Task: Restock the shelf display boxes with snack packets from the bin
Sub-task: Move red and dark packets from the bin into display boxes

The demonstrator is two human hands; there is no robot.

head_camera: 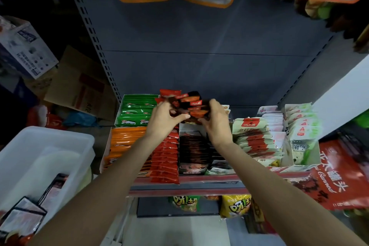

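Both forearms bare; hands (167, 118) seemingly without rings or gloves.

A fanned stack of small black-and-orange snack packets (189, 106) is held up above the back of an open black cardboard display box (192, 152). That box is seen standing on the shelf, filled with a row of upright dark packets. Just to its left, a row of red packets (165, 162) is lined up, then a box of orange packets (125, 142). A translucent white plastic bin (46, 158) is placed at the lower left, with a few black-edged packets (24, 213) lying inside.
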